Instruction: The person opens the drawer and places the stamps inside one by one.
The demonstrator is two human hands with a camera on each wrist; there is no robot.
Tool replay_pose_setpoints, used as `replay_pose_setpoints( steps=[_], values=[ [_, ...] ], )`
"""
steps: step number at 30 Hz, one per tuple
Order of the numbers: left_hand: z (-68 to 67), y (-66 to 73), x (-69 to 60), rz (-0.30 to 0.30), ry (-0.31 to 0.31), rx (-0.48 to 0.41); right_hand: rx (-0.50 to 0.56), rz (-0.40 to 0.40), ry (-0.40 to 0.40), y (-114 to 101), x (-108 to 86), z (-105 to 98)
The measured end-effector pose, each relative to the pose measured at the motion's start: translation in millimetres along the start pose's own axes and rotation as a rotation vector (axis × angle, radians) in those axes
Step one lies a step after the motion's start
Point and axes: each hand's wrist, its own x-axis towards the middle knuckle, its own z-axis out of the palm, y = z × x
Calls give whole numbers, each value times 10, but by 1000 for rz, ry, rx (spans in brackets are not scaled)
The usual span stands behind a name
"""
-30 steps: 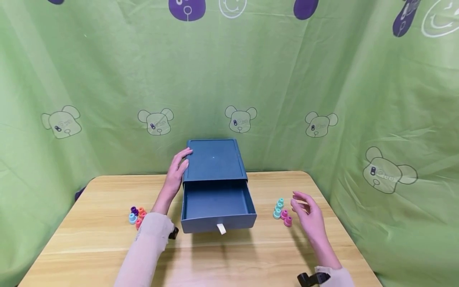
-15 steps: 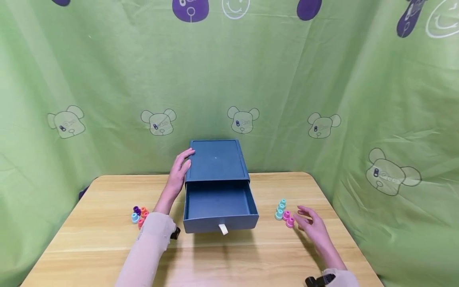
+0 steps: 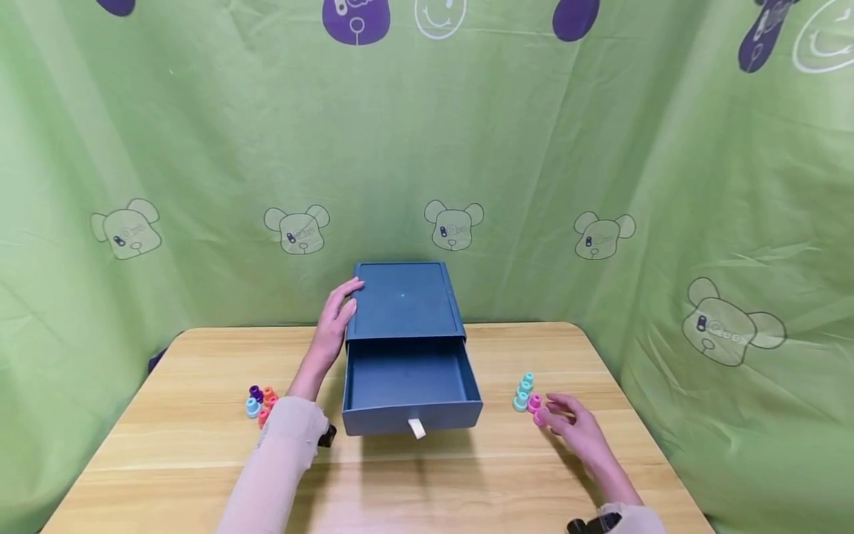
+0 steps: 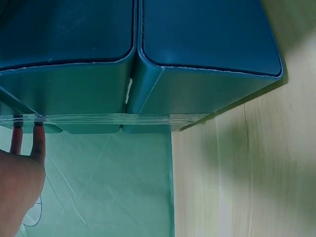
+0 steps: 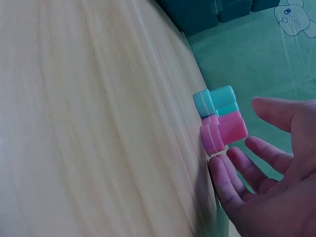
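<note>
I have a pale wooden table [image 3: 520, 489] before me, bearing a blue drawer unit [image 3: 403, 304]. Turquoise pegs [image 3: 521, 402] and pink pegs [image 3: 534, 403] stand right of it; left of it (closely bunched) are a purple peg [image 3: 256, 393], a light-blue peg [image 3: 253, 407] and orange-red pegs [image 3: 269, 394].

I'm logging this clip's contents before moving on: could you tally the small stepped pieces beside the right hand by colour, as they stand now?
Teal pieces: 3
Pink pieces: 2
Total: 5
</note>
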Motion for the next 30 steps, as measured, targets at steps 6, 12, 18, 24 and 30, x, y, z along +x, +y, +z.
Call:
replay_pose_setpoints(
  steps=[6,12,18,24,30],
  values=[
    [2,3,-7,-5,-3,7,-13,-12,2,11,24,27],
    [10,7,-6,0,6,0,-22,-5,28,31,40,58],
    [14,5,3,5,9,-4,-41,6,65,48,59,74],
    [4,17,-8,0,15,-11,-26,-3,84,41,62,94],
    [3,19,-7,-9,6,-4,-38,0,98,34,55,88]
  ],
)
